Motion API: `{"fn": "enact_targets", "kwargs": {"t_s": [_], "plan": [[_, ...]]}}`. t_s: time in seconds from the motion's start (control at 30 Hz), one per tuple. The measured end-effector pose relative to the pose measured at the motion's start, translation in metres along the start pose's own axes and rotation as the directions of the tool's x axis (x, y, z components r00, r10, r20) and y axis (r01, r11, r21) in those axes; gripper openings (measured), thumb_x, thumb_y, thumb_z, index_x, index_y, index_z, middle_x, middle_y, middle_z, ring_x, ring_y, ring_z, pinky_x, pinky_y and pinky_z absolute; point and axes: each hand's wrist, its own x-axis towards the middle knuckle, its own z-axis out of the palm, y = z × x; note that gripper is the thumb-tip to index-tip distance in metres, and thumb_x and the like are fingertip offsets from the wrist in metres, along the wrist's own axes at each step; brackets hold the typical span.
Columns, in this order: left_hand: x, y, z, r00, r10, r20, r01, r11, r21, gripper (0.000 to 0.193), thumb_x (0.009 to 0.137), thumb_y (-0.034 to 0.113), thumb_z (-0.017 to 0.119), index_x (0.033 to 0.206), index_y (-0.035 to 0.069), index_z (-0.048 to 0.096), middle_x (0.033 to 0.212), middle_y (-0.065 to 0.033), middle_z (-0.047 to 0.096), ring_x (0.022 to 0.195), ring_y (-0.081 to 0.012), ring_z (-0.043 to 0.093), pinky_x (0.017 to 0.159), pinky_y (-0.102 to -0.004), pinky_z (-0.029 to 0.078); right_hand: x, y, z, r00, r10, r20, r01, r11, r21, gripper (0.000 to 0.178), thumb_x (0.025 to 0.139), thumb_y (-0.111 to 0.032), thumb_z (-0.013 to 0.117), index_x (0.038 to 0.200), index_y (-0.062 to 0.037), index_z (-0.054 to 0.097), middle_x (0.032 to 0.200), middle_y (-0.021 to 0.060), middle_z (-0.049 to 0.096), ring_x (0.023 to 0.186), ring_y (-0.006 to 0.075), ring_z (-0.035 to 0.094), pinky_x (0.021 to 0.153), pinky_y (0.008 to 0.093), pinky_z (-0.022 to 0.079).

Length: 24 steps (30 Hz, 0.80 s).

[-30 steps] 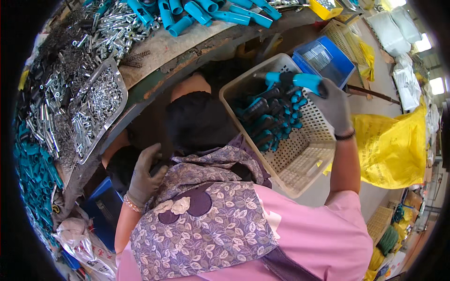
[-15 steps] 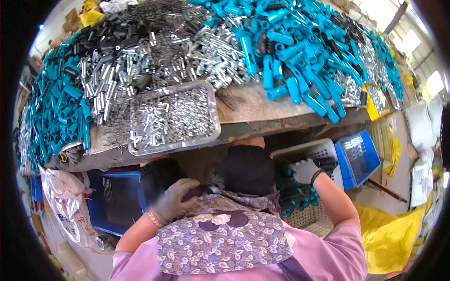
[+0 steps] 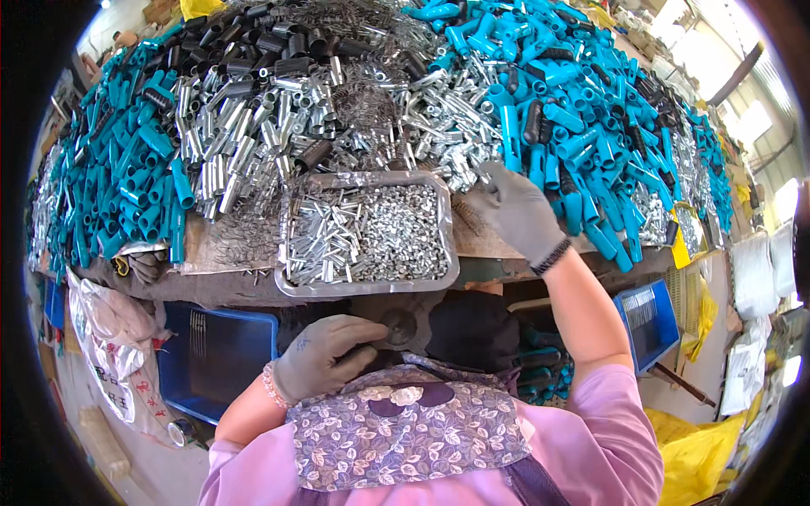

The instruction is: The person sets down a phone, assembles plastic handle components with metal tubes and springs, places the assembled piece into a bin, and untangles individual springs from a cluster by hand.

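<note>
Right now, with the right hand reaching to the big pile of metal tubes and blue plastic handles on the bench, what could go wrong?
1. The right hand touches the heap of shiny metal tubes beside the shallow metal tray; pulling one could send others rolling off the bench.
2. The teal plastic handles are piled high to the bench edge and might slide off.
3. The left hand is low, at the floral apron, too far to catch anything.

- Worktop (image 3: 498,243) back and sides are blocked by heaped teal handles (image 3: 591,126) and metal tubes (image 3: 245,143).
- Centre front is taken by metal tray (image 3: 368,285).
- Bare strip is left beside tray's right edge.
</note>
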Motion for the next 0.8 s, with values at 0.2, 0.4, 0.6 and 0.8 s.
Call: {"fn": "enact_targets", "kwargs": {"t_s": [0.2, 0.4, 0.6, 0.8], "plan": [[-0.011, -0.006, -0.036, 0.998, -0.007, -0.069, 0.002, 0.998, -0.069, 0.027, 0.082, 0.004, 0.071, 0.109, 0.002, 0.069, 0.104, -0.0148, 0.070, 0.096, -0.0316, 0.068, 0.086, -0.0405, 0.053, 0.008, 0.008, 0.021, 0.992, 0.070, 0.108, -0.045, 0.975, -0.218, 0.034, 0.088, -0.020, 0.062, 0.118, -0.0041, 0.055, 0.101, 0.0203, 0.065, 0.101, 0.0384, 0.062, 0.087, 0.0476, 0.050], [0.068, -0.022, -0.099, 0.923, -0.166, -0.347, 0.211, 0.973, 0.097, 0.021, 0.087, 0.006, 0.066, 0.107, 0.001, 0.071, 0.103, -0.0141, 0.071, 0.096, -0.0233, 0.069, 0.085, -0.0347, 0.053, 0.085, -0.037, 0.004, 0.950, -0.307, -0.060, 0.295, 0.943, -0.155, 0.021, 0.088, -0.010, 0.059, 0.109, -0.0099, 0.064, 0.098, 0.0152, 0.064, 0.101, 0.0324, 0.062, 0.088, 0.0403, 0.051], [0.203, -0.053, -0.083, 0.927, -0.342, -0.153, 0.345, 0.623, 0.702, 0.041, 0.096, 0.032, 0.058, 0.135, 0.021, 0.057, 0.114, -0.0148, 0.069, 0.107, -0.0334, 0.065, 0.098, -0.0429, 0.049, 0.158, -0.020, 0.045, 0.841, -0.460, 0.286, 0.535, 0.619, -0.575, 0.024, 0.085, -0.007, 0.059, 0.105, -0.0121, 0.069, 0.087, 0.0121, 0.064, 0.098, 0.0267, 0.065, 0.083, 0.0348, 0.053], [0.208, -0.070, -0.093, 0.889, -0.409, -0.205, 0.454, 0.731, 0.510, 0.040, 0.093, 0.029, 0.060, 0.133, 0.021, 0.060, 0.115, -0.0143, 0.069, 0.103, -0.0281, 0.068, 0.094, -0.0414, 0.052, 0.085, -0.013, -0.006, 0.977, -0.209, -0.046, 0.203, 0.973, -0.107, 0.025, 0.088, -0.012, 0.060, 0.112, -0.0068, 0.065, 0.094, 0.0162, 0.066, 0.095, 0.0343, 0.064, 0.086, 0.0428, 0.051]]}}
